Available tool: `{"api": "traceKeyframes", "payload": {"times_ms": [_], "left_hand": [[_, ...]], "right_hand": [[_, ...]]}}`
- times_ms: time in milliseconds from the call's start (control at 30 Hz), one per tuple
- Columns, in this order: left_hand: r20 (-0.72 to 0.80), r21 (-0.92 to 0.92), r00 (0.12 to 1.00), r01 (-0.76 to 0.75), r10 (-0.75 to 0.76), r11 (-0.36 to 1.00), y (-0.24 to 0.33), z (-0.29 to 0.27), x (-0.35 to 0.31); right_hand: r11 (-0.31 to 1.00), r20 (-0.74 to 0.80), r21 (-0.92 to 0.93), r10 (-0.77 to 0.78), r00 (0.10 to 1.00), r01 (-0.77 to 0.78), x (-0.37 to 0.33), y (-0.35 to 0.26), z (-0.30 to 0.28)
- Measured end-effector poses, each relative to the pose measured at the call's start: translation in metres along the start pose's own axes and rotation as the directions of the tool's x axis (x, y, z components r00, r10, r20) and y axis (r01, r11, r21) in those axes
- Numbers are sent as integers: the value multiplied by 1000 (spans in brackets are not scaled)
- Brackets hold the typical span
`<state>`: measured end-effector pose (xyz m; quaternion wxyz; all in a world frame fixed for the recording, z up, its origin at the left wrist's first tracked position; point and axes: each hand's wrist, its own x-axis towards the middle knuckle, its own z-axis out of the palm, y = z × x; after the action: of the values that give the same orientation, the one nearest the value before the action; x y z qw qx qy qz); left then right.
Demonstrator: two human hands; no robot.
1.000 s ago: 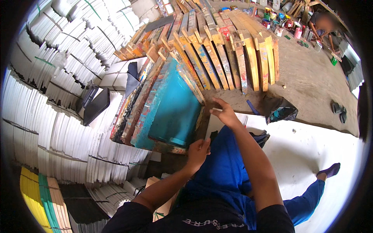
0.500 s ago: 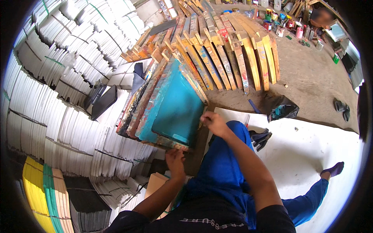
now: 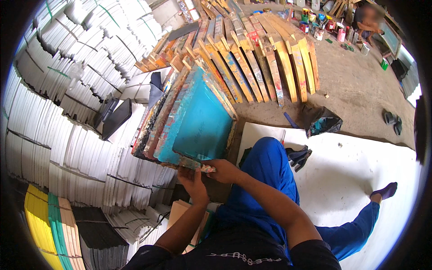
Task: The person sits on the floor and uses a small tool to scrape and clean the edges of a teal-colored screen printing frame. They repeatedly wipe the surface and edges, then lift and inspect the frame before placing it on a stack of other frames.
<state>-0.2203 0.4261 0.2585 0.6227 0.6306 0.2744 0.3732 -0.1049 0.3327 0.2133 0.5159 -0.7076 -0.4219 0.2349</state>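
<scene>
A screen printing frame point(image 3: 204, 128) with turquoise mesh leans, tilted, in front of me, its paint-stained wooden edges facing out. My left hand point(image 3: 193, 185) is at its lower edge, fingers and thumb closed on the wood from below. Close beside it, my right hand point(image 3: 225, 171) closes on the lower right corner; its fingertips are partly hidden. A small pale, shiny patch point(image 3: 201, 157) shows on the mesh just above the right fingers; I cannot tell what it is. More paint-crusted frames point(image 3: 155, 130) stand directly behind this one.
Tall stacks of white sheets point(image 3: 76, 148) fill the left. A row of wooden frames point(image 3: 256, 67) leans at the back. A black plastic bag point(image 3: 325, 121) and dark gloves point(image 3: 299, 157) lie near a white board point(image 3: 351, 171). Paint containers point(image 3: 310, 22) and another person point(image 3: 369, 22) are far right.
My right hand has moved down and left from the frame's right side to its lower right corner. My left hand has shifted slightly left along the lower edge.
</scene>
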Motion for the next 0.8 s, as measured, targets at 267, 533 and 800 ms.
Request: {"api": "traceKeyframes", "payload": {"times_ms": [267, 533, 800], "left_hand": [[9, 6, 999, 35, -35, 999, -6, -5, 10], [34, 288, 999, -36, 27, 957, 0, -3, 19], [153, 260, 971, -220, 185, 940, -4, 9, 24]], "right_hand": [[1000, -38, 2, -30, 999, 30, -8, -1, -1], [1000, -48, -21, 15, 999, -16, -16, 6, -6], [999, -12, -6, 53, 999, -53, -23, 9, -12]]}}
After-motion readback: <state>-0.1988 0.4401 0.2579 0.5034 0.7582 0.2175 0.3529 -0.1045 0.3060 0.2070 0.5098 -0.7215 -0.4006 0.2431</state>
